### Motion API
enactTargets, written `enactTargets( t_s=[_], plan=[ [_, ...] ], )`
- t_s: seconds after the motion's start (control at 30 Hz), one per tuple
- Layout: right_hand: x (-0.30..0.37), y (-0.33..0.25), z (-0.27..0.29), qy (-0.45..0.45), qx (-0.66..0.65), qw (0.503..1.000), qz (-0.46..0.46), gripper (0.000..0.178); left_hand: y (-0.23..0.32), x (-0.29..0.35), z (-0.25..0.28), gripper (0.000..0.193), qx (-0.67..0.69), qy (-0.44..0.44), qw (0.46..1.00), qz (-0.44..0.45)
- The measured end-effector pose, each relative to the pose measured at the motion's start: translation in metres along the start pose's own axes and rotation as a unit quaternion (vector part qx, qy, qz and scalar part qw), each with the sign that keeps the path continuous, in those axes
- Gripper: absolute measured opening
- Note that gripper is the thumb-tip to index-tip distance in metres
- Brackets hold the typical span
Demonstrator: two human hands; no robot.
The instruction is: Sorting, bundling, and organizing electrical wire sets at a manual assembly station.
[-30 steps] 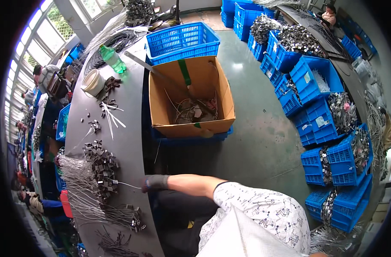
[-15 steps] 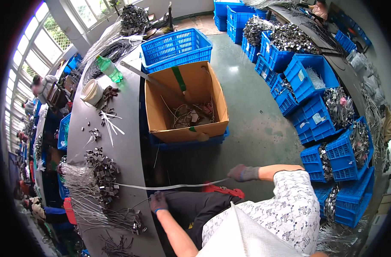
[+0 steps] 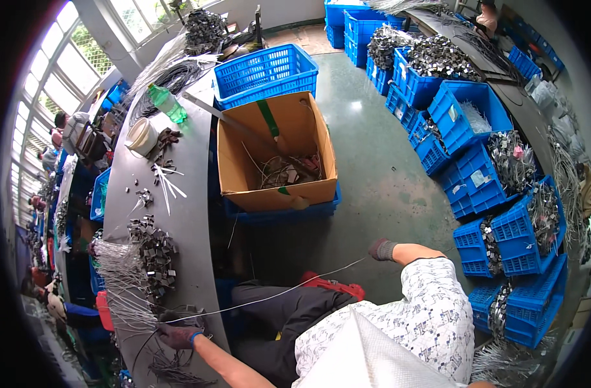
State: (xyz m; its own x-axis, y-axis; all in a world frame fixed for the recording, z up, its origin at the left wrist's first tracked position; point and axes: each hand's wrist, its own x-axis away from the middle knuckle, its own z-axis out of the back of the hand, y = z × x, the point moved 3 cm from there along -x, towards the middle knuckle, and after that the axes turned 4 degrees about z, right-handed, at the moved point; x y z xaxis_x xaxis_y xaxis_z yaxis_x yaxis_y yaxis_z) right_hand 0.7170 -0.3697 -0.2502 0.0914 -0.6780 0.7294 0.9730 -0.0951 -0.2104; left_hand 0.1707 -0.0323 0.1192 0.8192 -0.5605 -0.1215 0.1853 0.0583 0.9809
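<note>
A thin pale cable (image 3: 263, 299) stretches across my lap. One end is at my right hand (image 3: 381, 249), which wears a dark knit glove and is closed on it, out to the right above the floor. The cable's other end reaches the table beside my left hand (image 3: 177, 335). That hand, also gloved, lies at the table with its fingers curled in; what they grip is hidden. Just beyond it lies a bundle of pale cables (image 3: 124, 278) with a heap of small dark metal-looking connectors (image 3: 154, 258). Loose black cables (image 3: 172, 370) lie on the near side of my left hand.
A cardboard box (image 3: 243, 161) with scrap cables and a pole sits on a blue crate ahead. Green bottle (image 3: 167, 103) and white tub (image 3: 141, 137) stand on the table (image 3: 185, 226). Stacked blue crates (image 3: 467, 113) line the right side. A red object (image 3: 334, 284) is by my legs.
My left hand has moved left and nearer, from the table's edge onto the table by the cables. The right hand has shifted slightly right and farther away. The cable now slants between them.
</note>
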Motion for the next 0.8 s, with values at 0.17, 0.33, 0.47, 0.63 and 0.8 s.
enactTargets(
  t_s=[0.17, 0.33, 0.47, 0.63, 0.8],
  plan=[
    [-0.008, 0.001, 0.005, 0.029, 0.009, 0.999, -0.015, 0.025, 0.0, -0.033, 0.029, 0.042, -0.035, 0.053, 0.996, -0.063],
    [0.013, -0.01, 0.008, 0.023, 0.006, 1.0, -0.01, 0.026, -0.04, -0.075, 0.051, 0.037, -0.066, 0.052, 0.995, -0.046],
    [0.011, -0.013, -0.011, 0.03, -0.003, 1.0, 0.0, 0.027, -0.077, -0.091, 0.054, 0.023, 0.044, -0.272, 0.951, 0.142],
    [0.032, -0.005, -0.009, -0.002, 0.028, 1.0, -0.012, 0.027, -0.058, -0.015, 0.044, 0.027, 0.144, -0.36, 0.888, 0.245],
    [-0.01, -0.086, 0.072, 0.1, 0.007, 0.981, 0.165, 0.024, -0.043, -0.036, 0.036, 0.021, 0.11, -0.392, 0.89, 0.206]
  ],
)
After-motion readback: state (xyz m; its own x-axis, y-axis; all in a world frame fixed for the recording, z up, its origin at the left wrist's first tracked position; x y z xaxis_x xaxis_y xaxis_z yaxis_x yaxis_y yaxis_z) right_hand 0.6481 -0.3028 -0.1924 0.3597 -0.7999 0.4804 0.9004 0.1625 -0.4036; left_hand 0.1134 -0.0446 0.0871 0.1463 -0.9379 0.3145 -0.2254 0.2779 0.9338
